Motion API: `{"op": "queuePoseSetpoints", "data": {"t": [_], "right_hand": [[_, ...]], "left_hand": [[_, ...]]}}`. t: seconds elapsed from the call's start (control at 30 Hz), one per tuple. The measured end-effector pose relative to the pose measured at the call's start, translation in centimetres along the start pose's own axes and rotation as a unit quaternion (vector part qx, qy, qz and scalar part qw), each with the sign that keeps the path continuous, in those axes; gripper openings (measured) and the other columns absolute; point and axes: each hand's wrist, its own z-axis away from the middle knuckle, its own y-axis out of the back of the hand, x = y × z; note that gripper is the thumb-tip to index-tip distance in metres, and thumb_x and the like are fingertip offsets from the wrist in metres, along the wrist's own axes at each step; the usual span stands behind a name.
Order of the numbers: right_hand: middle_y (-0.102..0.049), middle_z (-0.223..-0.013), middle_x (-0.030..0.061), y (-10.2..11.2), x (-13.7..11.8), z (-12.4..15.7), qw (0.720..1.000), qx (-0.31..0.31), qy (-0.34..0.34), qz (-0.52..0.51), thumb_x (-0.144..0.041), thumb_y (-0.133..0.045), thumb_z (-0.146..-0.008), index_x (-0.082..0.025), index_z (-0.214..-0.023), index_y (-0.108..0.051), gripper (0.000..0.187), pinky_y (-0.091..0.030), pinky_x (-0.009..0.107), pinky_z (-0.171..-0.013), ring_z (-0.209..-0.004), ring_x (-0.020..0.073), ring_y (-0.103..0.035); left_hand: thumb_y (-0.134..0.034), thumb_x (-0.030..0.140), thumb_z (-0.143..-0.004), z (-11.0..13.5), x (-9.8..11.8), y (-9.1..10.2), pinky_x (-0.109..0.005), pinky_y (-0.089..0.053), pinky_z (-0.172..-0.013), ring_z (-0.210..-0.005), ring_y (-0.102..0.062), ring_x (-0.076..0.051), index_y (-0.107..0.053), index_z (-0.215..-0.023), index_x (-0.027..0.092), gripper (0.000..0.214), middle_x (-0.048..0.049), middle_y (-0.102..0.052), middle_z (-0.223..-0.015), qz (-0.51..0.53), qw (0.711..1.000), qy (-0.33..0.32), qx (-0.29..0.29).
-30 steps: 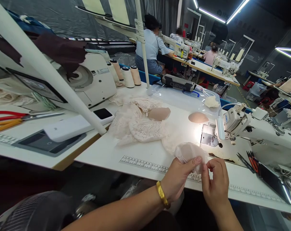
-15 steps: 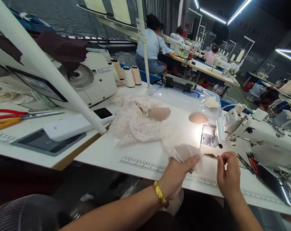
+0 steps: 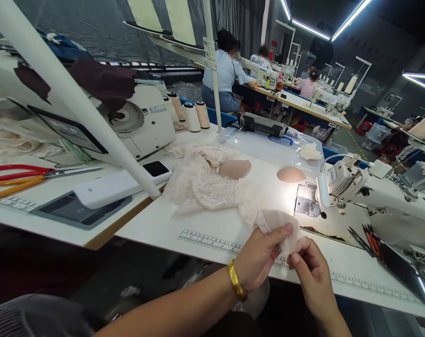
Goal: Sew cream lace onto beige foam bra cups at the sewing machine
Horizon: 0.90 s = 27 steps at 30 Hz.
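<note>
A pale sheer fabric [image 3: 277, 219] is bunched over my left hand [image 3: 256, 257], with the thumb pressed on top of it. My right hand [image 3: 314, 271] pinches the fabric's right-hand edge between thumb and fingers. More of the cream lace fabric [image 3: 217, 189] spreads leftward over the white table [image 3: 152, 227]. One tan moulded cup pad [image 3: 236, 169] rests against the lace. Another tan cup pad [image 3: 291, 174] lies apart, close to the lit needle plate of the sewing machine [image 3: 391, 196]. What is under the fabric in my left palm is hidden.
Black snips [image 3: 362, 241] and orange-handled scissors [image 3: 370, 238] lie right of the machine bed. Thread cones [image 3: 191, 116] stand behind the lace. A white pole [image 3: 93, 117] crosses the left side, near red-handled scissors [image 3: 19, 172]. Other people work at machines farther back.
My right hand has moved left, from beside the machine bed to the fabric, and now grips its edge. My left hand keeps its hold, with the fabric raised slightly.
</note>
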Motion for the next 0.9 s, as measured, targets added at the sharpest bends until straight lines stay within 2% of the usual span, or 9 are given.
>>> {"op": "queuePoseSetpoints", "data": {"t": [0.1,0.23,0.33,0.5,0.6,0.7,0.8,0.9], "right_hand": [[-0.055,-0.077,-0.0023,0.0,0.6,-0.3,0.997,-0.018,-0.047,-0.063,-0.047,-0.069,-0.092,-0.023,-0.094,-0.065,0.025,-0.041,0.025,-0.070,-0.072,0.0129,-0.049],[-0.050,-0.073,-0.0039,-0.3,0.8,-0.9,0.969,0.022,-0.083,-0.234,-0.047,-0.079,-0.084,-0.023,-0.089,-0.068,0.027,-0.037,0.021,-0.060,-0.063,0.0090,-0.042],[-0.047,-0.071,-0.0046,-0.5,0.2,-1.2,0.950,0.014,-0.101,-0.294,-0.040,-0.085,-0.079,-0.022,-0.083,-0.068,0.025,-0.033,0.020,-0.056,-0.060,0.0074,-0.036],[-0.045,-0.072,-0.0045,-0.8,-0.8,-1.5,0.944,-0.015,-0.125,-0.303,-0.036,-0.089,-0.072,-0.019,-0.086,-0.071,0.028,-0.030,0.019,-0.053,-0.059,0.0069,-0.029],[-0.043,-0.072,-0.0044,-0.9,-0.9,-1.5,0.945,-0.025,-0.136,-0.296,-0.040,-0.089,-0.071,-0.018,-0.092,-0.072,0.034,-0.029,0.020,-0.052,-0.059,0.0075,-0.027],[-0.042,-0.071,-0.0044,-1.0,-0.8,-1.3,0.949,-0.028,-0.132,-0.286,-0.044,-0.086,-0.074,-0.019,-0.089,-0.070,0.034,-0.029,0.022,-0.052,-0.059,0.0085,-0.026],[-0.042,-0.071,-0.0041,-0.9,-0.4,-1.1,0.952,-0.009,-0.120,-0.281,-0.046,-0.084,-0.076,-0.021,-0.090,-0.069,0.032,-0.032,0.023,-0.055,-0.060,0.0099,-0.030],[-0.051,-0.080,-0.0008,-0.7,-0.3,-1.2,0.957,0.032,-0.108,-0.266,-0.047,-0.083,-0.077,-0.025,-0.093,-0.067,0.032,-0.041,0.026,-0.061,-0.067,0.0130,-0.042]], "left_hand": [[-0.086,0.040,-0.074,0.1,0.5,0.0,-0.027,-0.049,-0.050,-0.065,-0.061,-0.017,-0.068,-0.087,0.015,0.033,-0.0025,-0.065,-0.075,-0.027,0.999,0.007,-0.032],[-0.084,0.038,-0.077,0.1,0.6,-0.1,-0.028,-0.054,-0.063,-0.070,-0.064,-0.017,-0.071,-0.086,0.013,0.030,-0.0043,-0.069,-0.075,-0.059,0.997,-0.009,-0.054],[-0.086,0.036,-0.075,0.1,0.4,0.1,-0.027,-0.054,-0.071,-0.076,-0.064,-0.016,-0.071,-0.088,0.014,0.030,-0.0040,-0.071,-0.080,-0.070,0.996,-0.025,-0.046],[-0.088,0.036,-0.073,0.2,0.1,0.5,-0.030,-0.052,-0.081,-0.086,-0.064,-0.019,-0.072,-0.094,0.015,0.034,-0.0050,-0.073,-0.089,-0.098,0.994,-0.035,-0.025],[-0.088,0.037,-0.071,0.2,0.1,0.5,-0.031,-0.052,-0.081,-0.086,-0.064,-0.020,-0.072,-0.093,0.014,0.036,-0.0053,-0.072,-0.087,-0.099,0.995,-0.027,-0.020],[-0.088,0.038,-0.071,0.1,0.2,0.4,-0.030,-0.051,-0.078,-0.082,-0.063,-0.018,-0.072,-0.090,0.014,0.035,-0.0050,-0.071,-0.085,-0.083,0.996,-0.021,-0.017],[-0.089,0.036,-0.071,0.0,0.4,0.3,-0.028,-0.051,-0.078,-0.082,-0.063,-0.016,-0.073,-0.090,0.015,0.033,-0.0038,-0.071,-0.086,-0.054,0.998,-0.021,-0.017],[-0.090,0.032,-0.070,0.0,0.5,0.1,-0.027,-0.051,-0.080,-0.084,-0.064,-0.016,-0.073,-0.090,0.015,0.031,-0.0028,-0.072,-0.087,-0.025,0.999,-0.025,-0.015]]}}
